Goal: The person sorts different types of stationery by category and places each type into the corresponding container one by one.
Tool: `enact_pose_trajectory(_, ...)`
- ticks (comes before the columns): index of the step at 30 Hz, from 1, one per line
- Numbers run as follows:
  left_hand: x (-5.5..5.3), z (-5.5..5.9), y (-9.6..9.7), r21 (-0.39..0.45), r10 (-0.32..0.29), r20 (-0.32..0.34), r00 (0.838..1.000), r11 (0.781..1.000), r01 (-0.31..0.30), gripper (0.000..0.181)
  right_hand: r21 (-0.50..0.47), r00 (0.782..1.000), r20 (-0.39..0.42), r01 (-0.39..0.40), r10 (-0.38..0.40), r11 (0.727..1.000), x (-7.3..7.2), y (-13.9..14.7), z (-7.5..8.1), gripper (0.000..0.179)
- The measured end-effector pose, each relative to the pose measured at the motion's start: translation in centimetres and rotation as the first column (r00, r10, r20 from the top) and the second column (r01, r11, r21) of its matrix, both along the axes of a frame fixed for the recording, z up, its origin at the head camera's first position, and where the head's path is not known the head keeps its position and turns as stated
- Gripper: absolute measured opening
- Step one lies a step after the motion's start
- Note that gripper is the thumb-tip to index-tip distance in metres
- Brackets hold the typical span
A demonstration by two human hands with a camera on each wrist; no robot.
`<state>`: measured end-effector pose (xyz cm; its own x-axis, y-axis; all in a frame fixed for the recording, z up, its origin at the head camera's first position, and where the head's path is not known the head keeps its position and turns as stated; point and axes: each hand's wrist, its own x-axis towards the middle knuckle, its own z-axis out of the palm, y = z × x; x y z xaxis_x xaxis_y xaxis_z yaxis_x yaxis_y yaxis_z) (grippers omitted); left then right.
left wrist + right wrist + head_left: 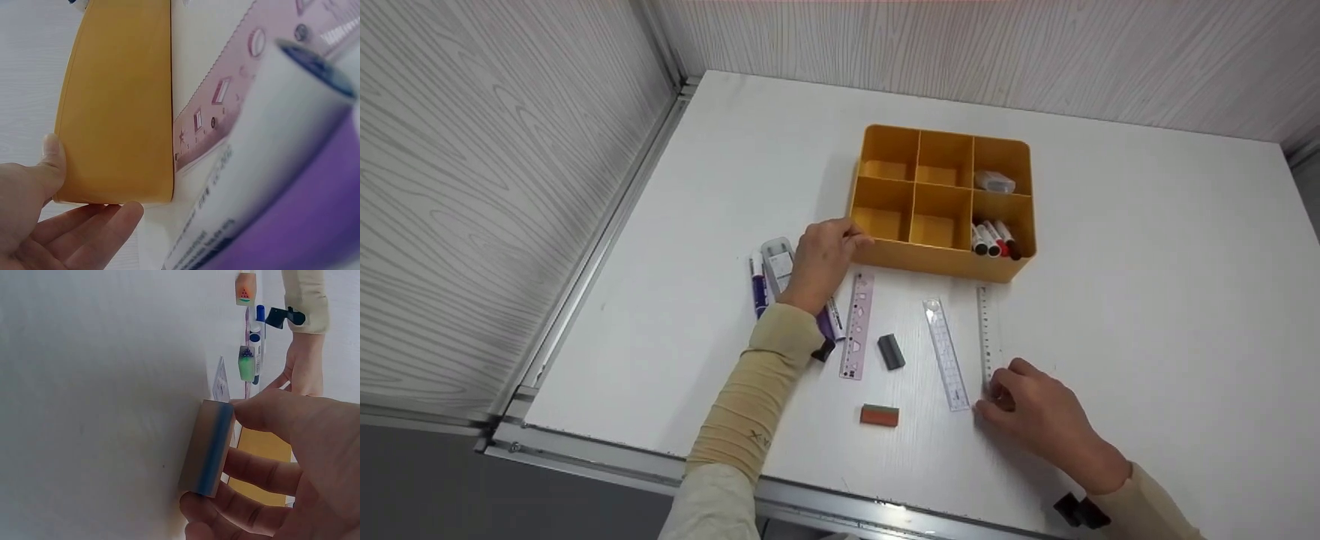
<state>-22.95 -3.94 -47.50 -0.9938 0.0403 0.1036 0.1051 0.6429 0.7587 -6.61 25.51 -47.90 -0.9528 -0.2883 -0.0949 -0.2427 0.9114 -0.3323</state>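
Note:
My left hand [823,259] holds the front left corner of the yellow compartment box [930,259]. The left wrist view puts its thumb on the rim edge and its fingers along the side wall. Between thumb and fingers of my right hand [1039,409] is a block-shaped eraser [207,450], brown with a blue band; the hand hides it in the head view. That hand is low over the table at the near end of a narrow clear ruler [985,337]. A wider clear ruler [946,356] lies just left of it.
A grey eraser [891,352], an orange eraser [880,415] and a pink ruler [857,326] lie mid-table. Beside my left forearm are a blue marker [758,289], a grey case [777,259] and a purple marker [831,319]. Several markers [994,238] and a translucent item [994,181] occupy the box's right compartments.

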Motion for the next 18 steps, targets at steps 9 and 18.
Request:
enact_pose_trajectory(9, 0.0, -0.1, 0.0, -0.007, -0.001, -0.006, 1.0, 1.0, 0.001, 0.027, -0.015, 1.0, 0.006, -0.009, 0.009, 1.0, -0.4, 0.1, 0.7, 0.01)
enact_pose_trajectory(18, 0.0, -0.1, 0.0, 0.02, 0.0, 0.029, 1.0, 1.0, 0.0, 0.023, -0.124, 0.999, -0.033, -0.021, 0.018, 0.992, -1.5, 0.6, 3.1, 0.009)
